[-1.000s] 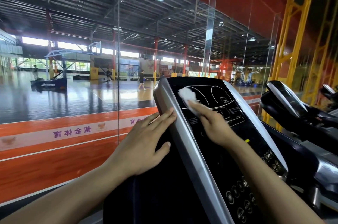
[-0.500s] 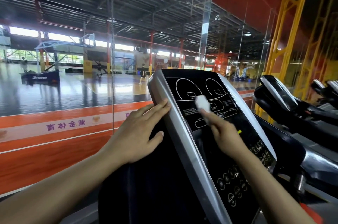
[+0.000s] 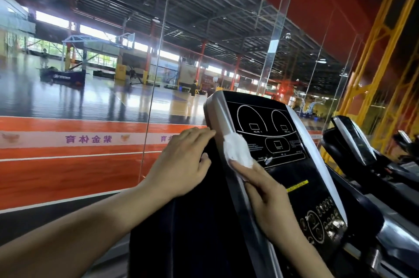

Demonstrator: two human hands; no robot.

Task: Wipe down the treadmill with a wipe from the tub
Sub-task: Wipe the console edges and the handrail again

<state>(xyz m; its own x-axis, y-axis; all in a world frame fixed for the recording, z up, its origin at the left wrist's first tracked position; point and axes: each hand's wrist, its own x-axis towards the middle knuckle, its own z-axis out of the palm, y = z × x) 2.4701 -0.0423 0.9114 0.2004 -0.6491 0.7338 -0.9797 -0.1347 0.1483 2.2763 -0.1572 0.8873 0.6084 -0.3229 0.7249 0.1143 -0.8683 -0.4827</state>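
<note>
Glass panels [image 3: 156, 55] fill the left of your view, and through them lies a sports hall with an orange floor band [image 3: 68, 164] carrying mirrored lettering. Your left hand [image 3: 181, 164] comes next, reaching forward from the lower left. Its fingers are nearly straight and lie loosely together, with the tips touching the outer left edge of the treadmill console [image 3: 283, 164] where the dark side panel meets the silver trim [image 3: 221, 116]. It holds nothing.

Just to the right of those fingertips, the white wipe [image 3: 238, 150] is bunched on the console's left border, lying half on the silver trim and half on the black display face. Your right hand [image 3: 269, 200] presses it there: the extended fingers lie over the lower end of the wipe and pin it to the surface. Whether the thumb is tucked round the wipe I cannot tell.

Below and right of that hand, a yellow label [image 3: 297, 186] and a cluster of round buttons [image 3: 322, 221] sit on the console. Farther right, another machine's console [image 3: 353, 141] stands well apart, with yellow steel framing [image 3: 374, 51] behind it.
</note>
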